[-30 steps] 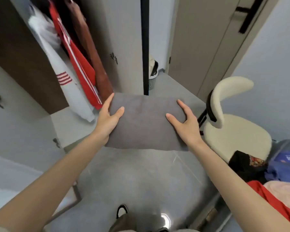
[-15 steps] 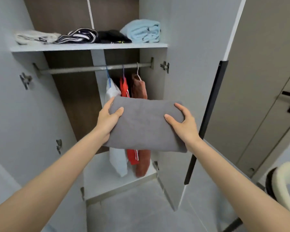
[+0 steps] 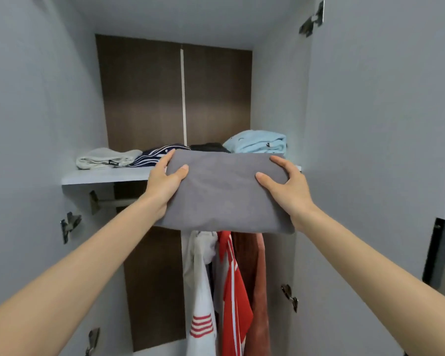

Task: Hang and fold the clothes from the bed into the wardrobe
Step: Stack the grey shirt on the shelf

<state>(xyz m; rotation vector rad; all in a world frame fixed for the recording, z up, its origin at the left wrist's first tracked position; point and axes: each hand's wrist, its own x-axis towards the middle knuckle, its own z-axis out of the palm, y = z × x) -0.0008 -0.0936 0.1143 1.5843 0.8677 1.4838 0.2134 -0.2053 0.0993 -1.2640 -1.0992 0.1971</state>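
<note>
Wardrobe shelf (image 3: 100, 176) ahead; left hand (image 3: 162, 187), right hand (image 3: 288, 187) grip folded grey cloth (image 3: 221, 194); cream garment (image 3: 100, 156) tag (image 3: 111, 162) unreadable.

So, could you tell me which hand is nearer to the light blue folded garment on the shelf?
Right. The right hand grips the grey bundle just below the light blue garment; the left hand holds the opposite end.

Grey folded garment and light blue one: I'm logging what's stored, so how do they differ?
The grey folded garment is held up by the left hand and right hand; the light blue garment lies on the shelf. Grey is darker, blue paler. Both are folded.
</note>
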